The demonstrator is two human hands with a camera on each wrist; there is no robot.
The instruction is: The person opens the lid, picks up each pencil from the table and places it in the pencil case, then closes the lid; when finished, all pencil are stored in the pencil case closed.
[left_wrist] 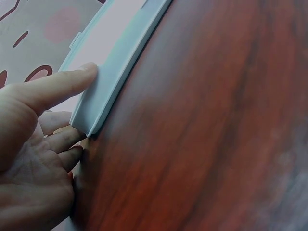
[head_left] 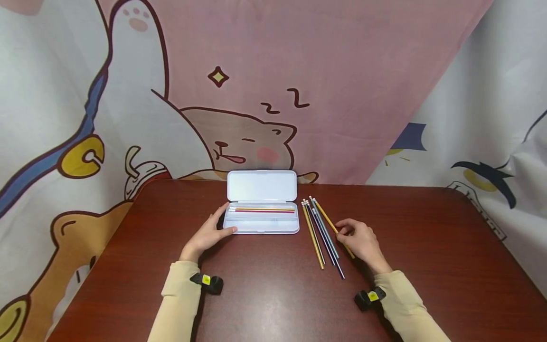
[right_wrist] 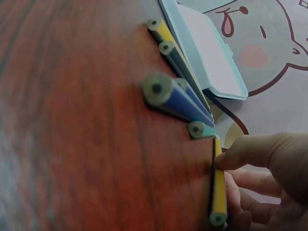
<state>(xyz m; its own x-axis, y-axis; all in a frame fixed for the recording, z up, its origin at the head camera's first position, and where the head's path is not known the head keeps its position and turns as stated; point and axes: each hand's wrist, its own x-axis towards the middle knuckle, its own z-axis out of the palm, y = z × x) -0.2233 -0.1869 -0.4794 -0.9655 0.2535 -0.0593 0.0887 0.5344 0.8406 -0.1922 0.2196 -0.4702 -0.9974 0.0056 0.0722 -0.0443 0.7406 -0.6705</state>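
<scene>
An open white pencil case (head_left: 261,232) lies at the far side of the table, its lid (head_left: 261,186) raised at the back. Yellow and red pencils (head_left: 265,210) lie in its rear compartment. My left hand (head_left: 206,238) holds the case by its left end, thumb (left_wrist: 79,79) over the front edge, other fingers at the side. To the right of the case, my right hand (head_left: 361,241) pinches a yellow pencil (right_wrist: 219,192) between thumb and fingers. Beside that pencil, several loose pencils (head_left: 318,237) in yellow, dark blue and grey-green lie fanned on the table.
The dark reddish wooden table (head_left: 273,294) runs back to a printed cloth (head_left: 342,71) with cartoon animals, right behind the case lid. A black strapped camera sits on each wrist, below the beige sleeves (head_left: 179,294).
</scene>
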